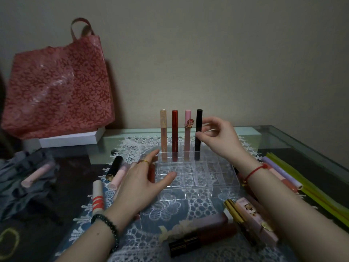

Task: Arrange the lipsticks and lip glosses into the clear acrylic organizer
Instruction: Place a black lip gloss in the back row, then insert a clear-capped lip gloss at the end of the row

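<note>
The black tube [198, 133] stands upright in the back row of the clear acrylic organizer [222, 178], just above the middle of the frame. It is the rightmost of four, next to a pink tube with a unicorn charm [187, 135], a red tube [174, 133] and a beige tube [163, 133]. The right hand [219, 137] takes it lightly between curled thumb and forefinger tips, about halfway up its right side. The left hand [141, 180] lies spread and relaxed at the organizer's left edge, its thumb over the front cells, holding nothing. These tubes look light, stiff and smooth, so probably slippery and top-heavy in shallow cells. A pinch near mid-height, lowered straight down, should keep the neighbours from toppling, while the thin acrylic may slide if unsteadied. Loose tubes [118, 174] lie at centre left, and more, with a pink carton [255, 220], lie along the bottom. Everything rests on a white lace mat [170, 208] over a glass table [302, 142]. A red floral bag [56, 87] leans against the plain wall at upper left, above grey cloth [18, 193]. The room is dim.
</note>
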Tool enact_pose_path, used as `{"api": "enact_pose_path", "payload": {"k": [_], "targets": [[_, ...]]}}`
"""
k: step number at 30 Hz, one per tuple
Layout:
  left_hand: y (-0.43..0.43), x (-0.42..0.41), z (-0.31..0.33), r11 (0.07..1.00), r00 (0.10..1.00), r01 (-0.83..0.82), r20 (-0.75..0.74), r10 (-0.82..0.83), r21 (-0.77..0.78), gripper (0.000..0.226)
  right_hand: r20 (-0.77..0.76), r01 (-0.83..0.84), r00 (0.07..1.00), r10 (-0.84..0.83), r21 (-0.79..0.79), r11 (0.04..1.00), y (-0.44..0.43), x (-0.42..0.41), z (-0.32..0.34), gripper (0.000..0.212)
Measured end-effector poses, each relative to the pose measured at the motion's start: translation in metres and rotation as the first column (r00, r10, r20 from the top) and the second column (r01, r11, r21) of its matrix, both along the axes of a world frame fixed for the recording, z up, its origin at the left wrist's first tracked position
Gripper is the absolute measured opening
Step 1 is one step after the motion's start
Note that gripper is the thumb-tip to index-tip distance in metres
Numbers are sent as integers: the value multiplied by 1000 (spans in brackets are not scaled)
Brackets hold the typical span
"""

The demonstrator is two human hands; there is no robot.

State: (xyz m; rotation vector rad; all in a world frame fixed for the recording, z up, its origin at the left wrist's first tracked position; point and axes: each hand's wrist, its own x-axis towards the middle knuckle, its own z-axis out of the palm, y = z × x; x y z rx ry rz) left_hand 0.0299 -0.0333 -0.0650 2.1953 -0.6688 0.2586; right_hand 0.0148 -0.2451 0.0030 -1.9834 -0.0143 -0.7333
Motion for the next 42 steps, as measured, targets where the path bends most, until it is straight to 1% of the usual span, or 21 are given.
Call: {"api": "enact_pose_path", "payload": {"k": [9,14,20,22,24,27,28,31,33,35,37,39,42], "targets": [[-1,0,1,1000,1000,-2,12,3,-10,99,-36,9,999,-11,-55,998,-1,0,-1,27],[-1,-1,1,1000,1000,-3,6,3,-3,101,-50,9,999,-12,-66,998,-3,0,-2,33],[-1,-2,1,1000,999,-5,34,5,12,96,-70,-11,998,7,-61,998,-8,0,-2,36],[-1,-4,2,1000,1000,5,31,-5,10,91,-83,2,996,-7,-60,998,-11,-1,0,40],[0,-6,6,999,999,6,37,-5,-32,81,-78,20,997,-23,-41,999,-15,-4,3,48],[6,-4,15,996,989,-46,135,55,-71,56,-52,53,997,-52,5,999,-22,-14,10,59],[9,-2,19,995,981,-82,173,91,-61,50,-41,67,997,-67,20,998,-23,-18,13,61],[25,8,32,975,939,-222,268,216,-9,47,-7,112,994,-112,49,993,-22,-29,19,62],[37,15,38,947,893,-322,339,295,24,43,11,149,989,-149,45,988,-18,-36,21,59],[48,21,39,917,873,-391,348,342,78,38,34,166,985,-168,54,985,-11,-44,21,52],[54,23,37,898,882,-412,314,350,156,35,69,156,984,-162,90,984,-4,-53,17,43],[53,22,33,901,905,-380,286,316,209,36,93,141,984,-151,105,984,3,-60,10,36],[46,23,23,915,937,-303,259,235,267,35,107,102,988,-107,46,994,10,-66,-4,32]]}}
